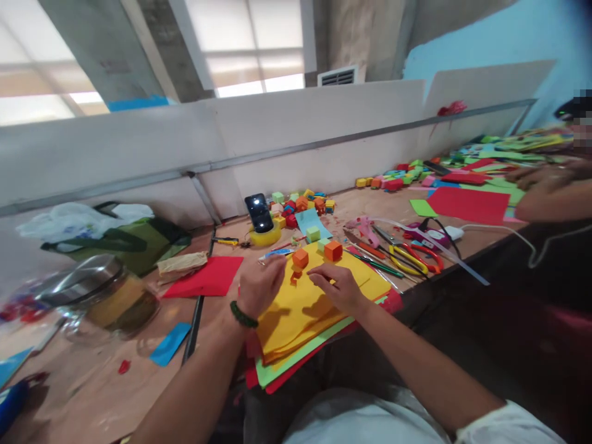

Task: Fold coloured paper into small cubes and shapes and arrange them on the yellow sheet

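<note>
My left hand (263, 285), with a dark bracelet at the wrist, is over the left part of a stack of yellow sheets (300, 324). Its fingers are curled together, and what they hold, if anything, is hidden. My right hand (338, 285) hovers over the same stack, thumb and fingers pointing left and nearly touching; I cannot make out anything between them. Between the hands lie an orange paper cube (300, 258) and a small orange folded piece (295, 277). Another orange cube (333, 250) sits beyond my right hand, beside a pale green one (323, 245).
Scissors (407, 258), pliers (428, 256) and pens lie right of the stack. Behind it are a phone (259, 213) on yellow tape (265, 234) and many paper cubes. A glass jug (115, 302) stands left. Another person's hands (550, 182) are at far right.
</note>
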### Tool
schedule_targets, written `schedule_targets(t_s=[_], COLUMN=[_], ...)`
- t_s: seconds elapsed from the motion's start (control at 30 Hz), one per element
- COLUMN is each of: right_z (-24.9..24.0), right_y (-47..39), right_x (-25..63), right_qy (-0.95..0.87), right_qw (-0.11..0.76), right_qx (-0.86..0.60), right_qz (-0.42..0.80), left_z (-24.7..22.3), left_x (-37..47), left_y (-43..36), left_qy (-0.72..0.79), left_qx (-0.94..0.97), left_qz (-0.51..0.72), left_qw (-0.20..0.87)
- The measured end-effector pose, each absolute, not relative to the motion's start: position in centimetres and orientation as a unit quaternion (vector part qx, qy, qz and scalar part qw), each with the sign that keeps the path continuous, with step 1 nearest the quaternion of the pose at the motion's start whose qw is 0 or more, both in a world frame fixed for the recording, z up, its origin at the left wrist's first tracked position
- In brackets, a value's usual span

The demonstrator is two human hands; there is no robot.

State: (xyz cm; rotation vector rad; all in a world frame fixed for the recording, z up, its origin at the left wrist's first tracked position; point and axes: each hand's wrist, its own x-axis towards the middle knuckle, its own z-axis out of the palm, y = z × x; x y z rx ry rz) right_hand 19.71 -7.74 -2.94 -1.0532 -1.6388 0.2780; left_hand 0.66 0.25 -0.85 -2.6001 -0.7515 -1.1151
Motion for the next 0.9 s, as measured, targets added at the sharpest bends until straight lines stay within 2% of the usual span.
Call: schedule_targets(t_s=[0.1,0.17,0.3,0.43,0.53,0.67,0.77,0.9], right_z=[-3.2,-3.5,-3.5,-2.9,-3.1,-3.8,-4.0,-4.0], right_y=[-7.4,-7.2,-7.2,-7.5,-7.5,-7.4,-7.6,-7.7], right_x=[20.0,20.3,20.3,20.1,20.0,20.1,20.1,19.7], right_qy=[-0.656,-0.639,-0.641,-0.676,-0.677,-0.664,-0.681,-0.766], right_qw=[0.553,0.558,0.562,0.529,0.523,0.565,0.595,0.522], right_qx=[-0.470,-0.480,-0.468,-0.463,-0.479,-0.461,-0.423,-0.366], right_qz=[0.207,0.225,0.234,0.220,0.199,0.166,0.057,-0.078], left_z=[-1.6,-1.6,-0.7,0.0,0.1,0.0,-0.2,-0.3], left_x=[2.1,2.7,3.1,2.6,2.5,2.8,3.0,3.3], left_y=[-1.6,-2.4,-2.7,-1.9,-1.8,-2.2,-2.2,-2.1], left_qy=[-0.111,-0.102,-0.240,-0.295,-0.296,-0.327,-0.373,-0.391], left_qx=[-0.910,-0.918,-0.888,-0.835,-0.779,-0.722,-0.663,-0.572], left_qz=[-0.372,-0.368,-0.366,-0.211,-0.132,-0.143,-0.222,-0.308], left_qw=[0.148,0.104,-0.143,-0.414,-0.536,-0.593,-0.611,-0.652])
